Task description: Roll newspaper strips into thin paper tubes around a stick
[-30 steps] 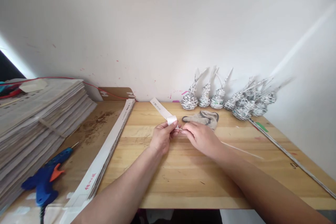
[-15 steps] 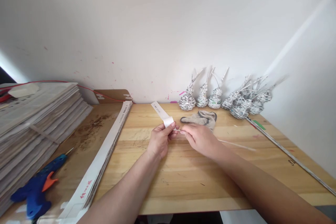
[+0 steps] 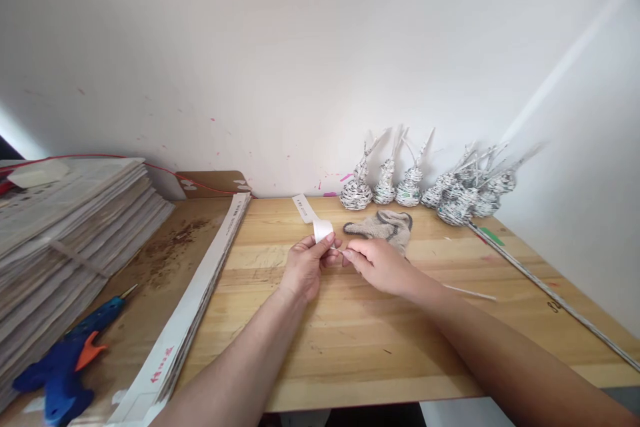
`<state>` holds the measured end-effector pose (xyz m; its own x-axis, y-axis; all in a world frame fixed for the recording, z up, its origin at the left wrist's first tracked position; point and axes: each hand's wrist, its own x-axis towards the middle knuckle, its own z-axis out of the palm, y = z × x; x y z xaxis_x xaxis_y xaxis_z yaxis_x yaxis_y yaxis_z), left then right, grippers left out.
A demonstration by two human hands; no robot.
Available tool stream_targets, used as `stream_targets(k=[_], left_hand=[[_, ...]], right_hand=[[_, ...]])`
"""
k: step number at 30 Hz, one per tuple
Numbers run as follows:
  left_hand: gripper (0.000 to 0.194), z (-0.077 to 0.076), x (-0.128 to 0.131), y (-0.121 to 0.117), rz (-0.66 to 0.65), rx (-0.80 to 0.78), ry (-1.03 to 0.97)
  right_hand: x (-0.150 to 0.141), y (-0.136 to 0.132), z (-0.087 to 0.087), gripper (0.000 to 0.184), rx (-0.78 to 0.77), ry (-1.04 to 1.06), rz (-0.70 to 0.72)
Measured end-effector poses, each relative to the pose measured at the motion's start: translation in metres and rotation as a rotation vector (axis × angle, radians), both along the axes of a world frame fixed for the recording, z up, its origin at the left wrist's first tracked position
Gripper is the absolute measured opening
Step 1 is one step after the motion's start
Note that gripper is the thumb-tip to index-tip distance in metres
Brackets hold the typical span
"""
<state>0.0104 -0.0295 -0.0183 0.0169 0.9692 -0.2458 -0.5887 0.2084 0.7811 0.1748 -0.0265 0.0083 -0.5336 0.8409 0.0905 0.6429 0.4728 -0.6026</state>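
Near the middle of the wooden table (image 3: 360, 360), my left hand (image 3: 306, 263) pinches a white paper strip (image 3: 323, 229). Its wide end, marked with small dark print, curls up and away from my fingers. My right hand (image 3: 375, 265) is closed on the narrow rolled part of the same strip, just right of my left fingertips. A thin white paper stick (image 3: 470, 292) shows beyond my right wrist; whether it joins the strip is hidden by the hand. Behind my right hand lies a crumpled grey-beige cloth (image 3: 383, 225) with a dark edge.
Several woven paper gourd shapes (image 3: 356, 195) stand along the wall. A long bundle of thin sticks (image 3: 550, 293) lies at the right. To the left are a pile of paper strips (image 3: 200, 300), a blue glue gun (image 3: 67, 360) and a thick newspaper stack (image 3: 60, 233).
The strip's flat end has drawn in toward my left hand and its curl has grown. The thin stick has shifted right and slightly nearer. My right wrist has turned a little.
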Motion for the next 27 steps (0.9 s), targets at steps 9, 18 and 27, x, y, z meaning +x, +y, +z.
stream_targets(k=[9, 18, 27], left_hand=[[0.025, 0.001, 0.000, 0.000, -0.001, -0.006, -0.014], [0.018, 0.000, 0.002, 0.000, 0.032, -0.032, -0.017], [0.015, 0.002, 0.002, -0.001, 0.025, -0.025, -0.031]], right_hand=[[-0.002, 0.003, -0.004, 0.031, -0.105, 0.092, -0.041], [0.020, 0.017, -0.005, 0.032, 0.317, -0.146, -0.307], [0.039, 0.053, -0.022, 0.031, 0.298, -0.520, -0.498]])
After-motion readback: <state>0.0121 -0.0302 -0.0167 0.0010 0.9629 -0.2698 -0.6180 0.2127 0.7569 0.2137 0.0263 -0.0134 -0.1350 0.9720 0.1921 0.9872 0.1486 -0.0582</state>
